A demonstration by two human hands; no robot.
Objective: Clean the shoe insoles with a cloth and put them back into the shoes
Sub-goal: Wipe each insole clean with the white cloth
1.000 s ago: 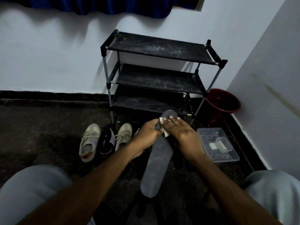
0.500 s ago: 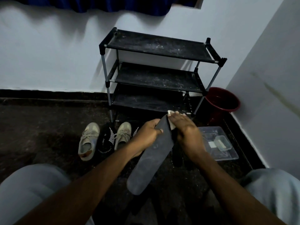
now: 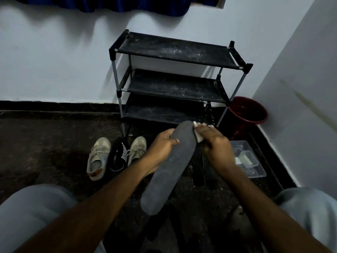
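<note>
Two hands: left hand [image 3: 162,147] grips the insole [image 3: 169,170] near its far end, right hand [image 3: 217,145] clutches the cloth [image 3: 199,138] (mostly hidden) against it; hard rubbing could twist the insole loose.

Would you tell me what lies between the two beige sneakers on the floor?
A black striped shoe sits between the beige sneakers, as the head view shows.

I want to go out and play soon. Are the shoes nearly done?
Not yet. Nothing looks finished that I can see. Right now the left hand holds a dark insole in the air, and the right hand presses a white cloth on its far end. That insole must go into a shoe afterwards. Whether the beige shoes on the floor have theirs is hidden.
</note>
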